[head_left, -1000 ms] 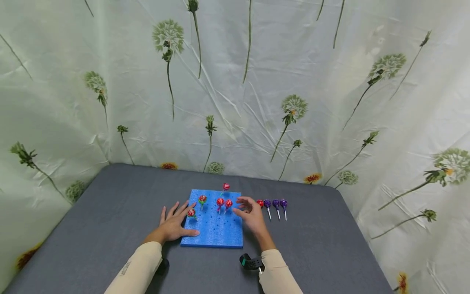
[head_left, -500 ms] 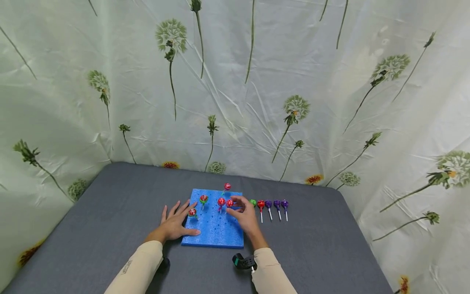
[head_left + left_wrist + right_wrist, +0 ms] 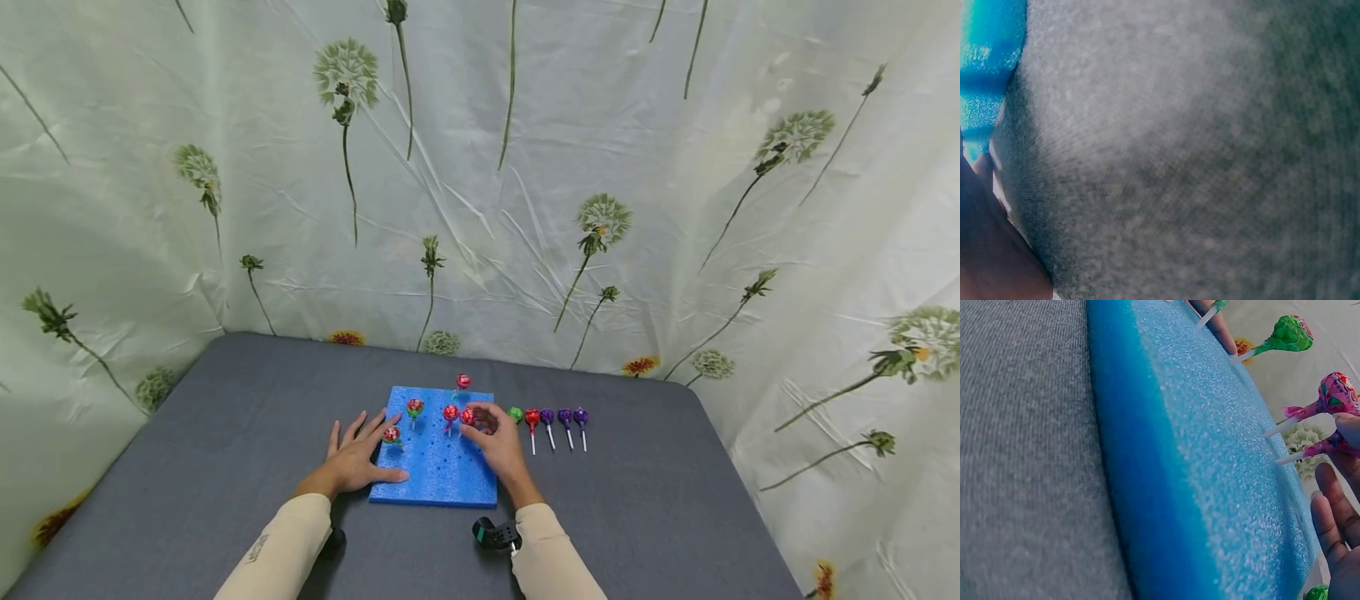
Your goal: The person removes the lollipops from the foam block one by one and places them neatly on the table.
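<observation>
A blue foam board [image 3: 442, 483] lies on the table with several wrapped lollipops standing in it. My left hand [image 3: 354, 462] rests spread over the board's left edge, fingers straight, near a red-and-green lollipop [image 3: 392, 434]. With its thumb and fingers, my right hand [image 3: 501, 446] pinches the head of a pink-and-red lollipop [image 3: 1322, 447], whose white stick meets the board. Just beside it stands another pink lollipop [image 3: 1336, 394]. The left wrist view shows mostly grey cloth, part of the board and a dark, blurred bit of the hand.
Right of the board lie a green lollipop [image 3: 515, 413], a red lollipop [image 3: 532, 417] and several purple lollipops [image 3: 565, 417] in a row on the grey tabletop [image 3: 645, 500]. A flowered curtain [image 3: 480, 208] hangs behind the table.
My right hand has moved left from the board's right edge and taken hold of the pink-and-red lollipop. The green and red lollipops beside the board have come into sight. My left hand stays put.
</observation>
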A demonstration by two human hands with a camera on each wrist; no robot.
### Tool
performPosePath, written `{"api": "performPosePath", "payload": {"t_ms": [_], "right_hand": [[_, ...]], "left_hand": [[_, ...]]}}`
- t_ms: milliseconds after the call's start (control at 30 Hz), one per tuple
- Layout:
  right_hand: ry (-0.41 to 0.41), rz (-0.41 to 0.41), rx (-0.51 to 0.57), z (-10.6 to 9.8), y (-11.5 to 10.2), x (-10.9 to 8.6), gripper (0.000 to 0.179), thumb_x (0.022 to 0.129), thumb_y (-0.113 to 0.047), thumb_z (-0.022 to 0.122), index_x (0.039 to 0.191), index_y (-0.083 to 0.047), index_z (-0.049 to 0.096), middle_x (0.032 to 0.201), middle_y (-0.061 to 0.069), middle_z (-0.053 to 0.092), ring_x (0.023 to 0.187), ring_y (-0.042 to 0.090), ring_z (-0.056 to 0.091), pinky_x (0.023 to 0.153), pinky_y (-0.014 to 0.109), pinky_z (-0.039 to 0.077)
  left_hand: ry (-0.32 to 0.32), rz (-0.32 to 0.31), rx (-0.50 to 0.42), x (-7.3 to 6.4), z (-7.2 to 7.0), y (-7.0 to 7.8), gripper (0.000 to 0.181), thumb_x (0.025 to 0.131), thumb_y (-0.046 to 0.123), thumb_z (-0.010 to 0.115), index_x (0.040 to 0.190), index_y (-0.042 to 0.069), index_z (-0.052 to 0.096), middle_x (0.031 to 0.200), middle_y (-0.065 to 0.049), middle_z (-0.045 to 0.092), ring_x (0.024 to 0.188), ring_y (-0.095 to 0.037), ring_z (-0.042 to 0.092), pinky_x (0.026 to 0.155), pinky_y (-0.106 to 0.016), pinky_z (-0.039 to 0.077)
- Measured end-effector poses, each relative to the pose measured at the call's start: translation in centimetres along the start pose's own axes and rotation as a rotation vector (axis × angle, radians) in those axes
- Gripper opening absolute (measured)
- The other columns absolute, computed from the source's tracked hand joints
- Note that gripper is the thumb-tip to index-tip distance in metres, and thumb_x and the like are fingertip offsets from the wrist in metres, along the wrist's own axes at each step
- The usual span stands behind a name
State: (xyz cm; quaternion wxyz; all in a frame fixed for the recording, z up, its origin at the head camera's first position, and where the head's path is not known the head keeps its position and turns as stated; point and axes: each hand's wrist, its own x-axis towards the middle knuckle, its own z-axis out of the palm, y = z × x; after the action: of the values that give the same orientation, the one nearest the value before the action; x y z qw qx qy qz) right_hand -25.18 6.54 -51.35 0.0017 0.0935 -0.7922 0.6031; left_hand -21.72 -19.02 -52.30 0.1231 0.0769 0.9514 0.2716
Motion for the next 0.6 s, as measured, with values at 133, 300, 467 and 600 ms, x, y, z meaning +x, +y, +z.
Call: {"api": "performPosePath", "payload": {"t_ms": [133,300,467,600], "right_hand": [[-0.011,-0.027,-0.013,-0.3,-1.9,-0.7,0.030,0.087,-0.003,0.070,0.116,0.001,0.063,0.109,0.015,0.065,0.097,0.026,0.060,0.078,0.024,0.047],[-0.012,-0.023,-0.037,-0.5,-4.0,-1.3,0.029,0.087,0.000,0.069,0.114,0.005,0.063,0.105,0.018,0.065,0.094,0.027,0.059,0.076,0.022,0.046],[-0.010,-0.018,-0.030,-0.9,-4.5,-1.4,0.030,0.084,0.001,0.070,0.113,0.005,0.063,0.103,0.017,0.065,0.094,0.028,0.059,0.076,0.021,0.047],[-0.001,-0.031,-0.010,-1.3,-4.7,-1.5,0.030,0.084,0.001,0.072,0.113,0.005,0.063,0.104,0.019,0.065,0.095,0.031,0.060,0.077,0.022,0.048]], "left_hand": [[-0.001,0.007,-0.004,0.0,-0.1,0.0,0.103,0.072,0.067,0.070,0.153,0.020,0.027,0.159,-0.015,0.017,0.144,-0.046,0.003,0.107,-0.065,-0.015],[-0.002,0.005,-0.007,-0.1,0.0,0.1,0.103,0.072,0.067,0.070,0.153,0.020,0.027,0.159,-0.015,0.017,0.144,-0.046,0.003,0.107,-0.065,-0.015],[0.006,0.005,-0.010,0.0,0.1,-0.1,0.104,0.071,0.069,0.069,0.153,0.020,0.027,0.159,-0.016,0.017,0.144,-0.046,0.003,0.107,-0.065,-0.016],[0.007,0.014,-0.014,0.0,0.1,-0.2,0.104,0.072,0.069,0.069,0.153,0.020,0.027,0.159,-0.015,0.017,0.144,-0.046,0.002,0.107,-0.065,-0.016]]}}
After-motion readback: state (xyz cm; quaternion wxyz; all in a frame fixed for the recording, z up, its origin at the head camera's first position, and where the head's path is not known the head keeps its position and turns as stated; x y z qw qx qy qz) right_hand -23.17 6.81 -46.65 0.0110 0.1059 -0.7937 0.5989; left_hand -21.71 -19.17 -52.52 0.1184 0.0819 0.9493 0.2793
